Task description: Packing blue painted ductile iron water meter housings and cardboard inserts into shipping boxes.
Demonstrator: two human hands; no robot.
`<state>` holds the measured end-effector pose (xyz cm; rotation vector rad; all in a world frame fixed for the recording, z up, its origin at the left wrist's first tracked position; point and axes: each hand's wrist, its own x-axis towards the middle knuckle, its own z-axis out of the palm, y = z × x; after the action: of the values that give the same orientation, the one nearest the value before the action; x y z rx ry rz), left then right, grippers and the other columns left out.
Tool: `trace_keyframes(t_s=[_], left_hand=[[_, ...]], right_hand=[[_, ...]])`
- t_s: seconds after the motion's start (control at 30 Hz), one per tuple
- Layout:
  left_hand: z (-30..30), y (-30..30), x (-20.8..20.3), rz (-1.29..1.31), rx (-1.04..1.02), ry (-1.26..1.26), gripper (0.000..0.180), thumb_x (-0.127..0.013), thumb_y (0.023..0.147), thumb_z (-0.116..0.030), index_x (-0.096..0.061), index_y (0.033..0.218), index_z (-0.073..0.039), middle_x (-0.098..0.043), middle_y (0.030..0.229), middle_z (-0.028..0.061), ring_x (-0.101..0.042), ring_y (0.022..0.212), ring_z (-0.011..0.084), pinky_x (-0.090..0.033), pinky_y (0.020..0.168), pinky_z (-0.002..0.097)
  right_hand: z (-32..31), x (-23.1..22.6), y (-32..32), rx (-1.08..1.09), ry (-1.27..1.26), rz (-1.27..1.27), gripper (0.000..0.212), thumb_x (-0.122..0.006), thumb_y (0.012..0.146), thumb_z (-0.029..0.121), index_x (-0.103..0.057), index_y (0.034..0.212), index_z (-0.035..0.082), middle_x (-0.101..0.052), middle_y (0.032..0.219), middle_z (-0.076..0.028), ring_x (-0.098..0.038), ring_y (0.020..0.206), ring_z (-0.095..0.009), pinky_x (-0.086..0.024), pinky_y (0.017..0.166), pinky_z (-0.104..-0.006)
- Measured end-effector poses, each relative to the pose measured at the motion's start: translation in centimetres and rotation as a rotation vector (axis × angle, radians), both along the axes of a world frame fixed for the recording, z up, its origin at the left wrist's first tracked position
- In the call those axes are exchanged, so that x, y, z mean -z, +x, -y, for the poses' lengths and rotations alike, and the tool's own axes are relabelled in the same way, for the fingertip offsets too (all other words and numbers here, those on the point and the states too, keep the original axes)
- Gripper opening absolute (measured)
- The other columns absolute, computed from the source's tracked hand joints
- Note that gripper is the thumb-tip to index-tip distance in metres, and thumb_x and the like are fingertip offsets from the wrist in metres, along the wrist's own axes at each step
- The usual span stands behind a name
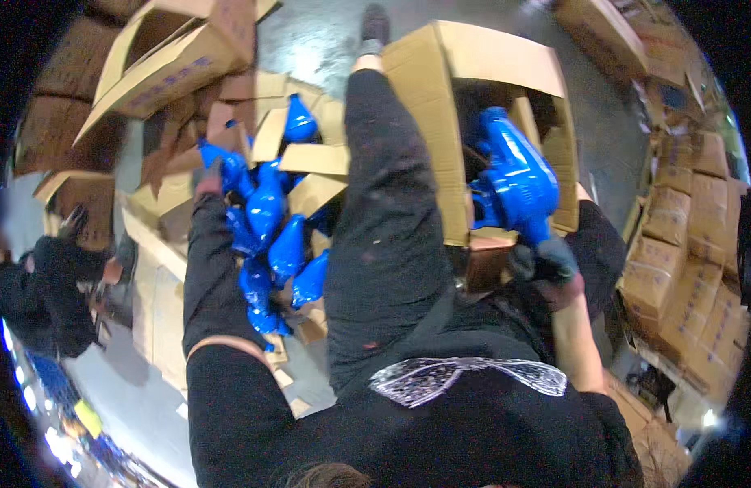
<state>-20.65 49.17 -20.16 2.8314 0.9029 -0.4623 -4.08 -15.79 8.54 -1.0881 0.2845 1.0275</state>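
My right hand [546, 262], in a dark glove, is closed round the narrow lower end of a large glossy blue bulb-shaped casting [522, 183]. That part lies over the near side of an open cardboard box [420, 122] between my legs, its far end inside the opening. On the left, my left hand [210, 180] reaches to a pile of similar blue castings with tapered necks. It touches a blue casting [229, 168] at the pile's upper left; its fingers are too small and blurred to read. Another blue casting [265, 213] lies in the middle of the pile.
Torn cardboard pieces [314, 193] lie among the castings. A large open carton [176, 77] stands at the far left. Stacked closed cartons [676, 236] line the right side. Another person [54, 276] in dark clothes is at the left edge. My leg [387, 211] separates pile and box.
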Motion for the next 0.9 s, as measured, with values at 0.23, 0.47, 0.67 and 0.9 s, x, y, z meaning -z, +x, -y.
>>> trace_keyframes(t_s=[0.23, 0.47, 0.67, 0.9], left_hand=[[27.5, 7.8, -19.5, 0.775, -0.032, -1.183, 0.051, -0.065, 0.079, -0.019, -0.047, 0.123, -0.002, -0.058, 0.11, 0.0075, -0.055, 0.101, 0.0172, -0.043, 0.089, 0.0302], [39.0, 6.0, -29.4, 0.691, 0.176, -1.898, 0.053, -0.075, 0.073, -0.018, -0.052, 0.119, -0.004, -0.056, 0.114, 0.0096, -0.055, 0.103, 0.0202, -0.044, 0.089, 0.032], [43.8, 5.1, -29.1, 0.864, 0.421, -1.448, 0.042, -0.075, 0.074, -0.017, -0.055, 0.109, -0.005, -0.059, 0.101, 0.0105, -0.058, 0.094, 0.0187, -0.046, 0.082, 0.0315], [44.7, 5.5, -29.0, 0.897, 0.468, -1.374, 0.041, -0.073, 0.075, -0.019, -0.055, 0.108, -0.004, -0.059, 0.1, 0.0125, -0.059, 0.093, 0.0232, -0.047, 0.081, 0.0331]], right_hand=[[-3.2, 0.6, -0.8, -0.459, 0.025, 0.079, 0.072, -0.075, 0.059, 0.003, -0.047, 0.125, 0.001, -0.059, 0.111, -0.01, -0.061, 0.088, -0.018, -0.051, 0.072, -0.0304], [-3.9, 2.6, -2.5, -0.745, 0.076, 0.4, 0.081, -0.08, 0.061, 0.025, -0.044, 0.128, 0.0, -0.055, 0.12, -0.009, -0.053, 0.108, -0.018, -0.041, 0.095, -0.0341], [-2.9, 2.3, -2.9, -0.846, -0.064, 0.781, 0.043, -0.063, 0.084, 0.026, -0.053, 0.122, 0.009, -0.054, 0.125, -0.011, -0.052, 0.113, -0.021, -0.04, 0.099, -0.0373], [-2.2, 4.3, -2.8, -0.857, -0.07, 0.815, 0.045, -0.062, 0.084, 0.026, -0.051, 0.124, 0.008, -0.053, 0.125, -0.011, -0.051, 0.115, -0.021, -0.039, 0.1, -0.0362]])
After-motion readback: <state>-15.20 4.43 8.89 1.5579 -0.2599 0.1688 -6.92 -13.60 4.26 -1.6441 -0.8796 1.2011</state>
